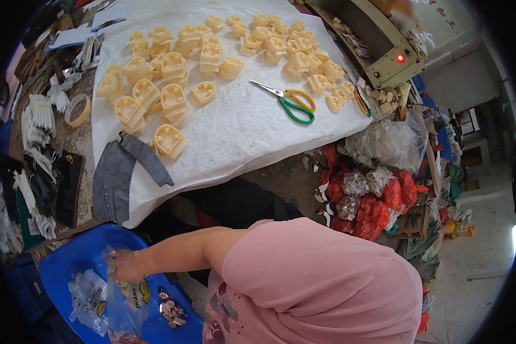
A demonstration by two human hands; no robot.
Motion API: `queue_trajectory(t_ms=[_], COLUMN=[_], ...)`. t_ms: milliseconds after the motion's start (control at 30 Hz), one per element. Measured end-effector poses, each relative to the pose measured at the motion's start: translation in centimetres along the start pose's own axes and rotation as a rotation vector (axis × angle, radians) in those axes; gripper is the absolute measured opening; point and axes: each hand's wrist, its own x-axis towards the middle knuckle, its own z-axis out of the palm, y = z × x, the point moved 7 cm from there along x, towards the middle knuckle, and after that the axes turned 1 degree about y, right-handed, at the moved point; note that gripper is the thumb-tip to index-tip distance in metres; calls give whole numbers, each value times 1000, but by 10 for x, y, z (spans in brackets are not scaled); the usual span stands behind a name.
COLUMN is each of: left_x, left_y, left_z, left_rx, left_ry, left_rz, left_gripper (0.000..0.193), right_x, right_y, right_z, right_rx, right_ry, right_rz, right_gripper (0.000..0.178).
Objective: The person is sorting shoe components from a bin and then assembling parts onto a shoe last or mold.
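Observation:
My right hand [127,265] reaches over a blue plastic basin [57,252], its fingers closed on the upper part of a clear plastic bag [120,307] with yellow and black printing. My left hand [125,339] shows only in part at the lower edge of the picture, at the bag's other end, with its fingers closed on the film. The bag hangs stretched between both hands. Beside it in the basin lie another crumpled printed clear bag [87,295] and a small heap of shiny metallic pieces [171,309].
A white-covered table [229,132] carries many cream moulded pieces [174,100], scissors with green and yellow handles [292,104] and grey cloth [113,180]. A tape roll [77,110] lies left. Red bags [372,215] sit on the right floor, below a machine with a lit red light [393,63].

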Motion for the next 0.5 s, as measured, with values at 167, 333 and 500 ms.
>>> queue_trajectory(t_ms=[167, 333, 500], left_x=[4, 6, 5], left_y=[-3, 1, 9], left_z=[0, 9, 34], left_rx=[65, 107, 167], left_ry=[56, 84, 51], left_rz=[10, 27, 45], left_gripper=[24, 31, 36], right_x=[-17, -38, -60], right_y=[-11, -4, 10], right_z=[-17, -36, -54], right_rx=[58, 122, 147], right_ry=[11, 49, 116], right_rz=[-19, 34, 85], right_gripper=[66, 55, 47])
